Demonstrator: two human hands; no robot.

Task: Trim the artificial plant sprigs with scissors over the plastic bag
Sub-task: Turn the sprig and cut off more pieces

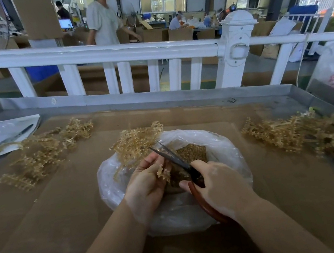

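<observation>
A clear plastic bag (pixel 219 146) lies open on the cardboard-covered table, with tan cuttings (pixel 191 152) piled inside. Over it my left hand (pixel 146 182) grips a tan artificial plant sprig (pixel 136 144), whose branches fan up and to the left. My right hand (pixel 219 186) grips scissors (pixel 180 163) with reddish-brown handles. The dark blades are parted and point up-left toward the sprig, close to my left fingers.
A loose pile of tan sprigs (pixel 41 152) lies at the left, and a bigger heap (pixel 307 132) at the right. Plastic bags with a knife (pixel 18 134) sit at the far left. A white railing (pixel 150 52) borders the table's far side; people work beyond.
</observation>
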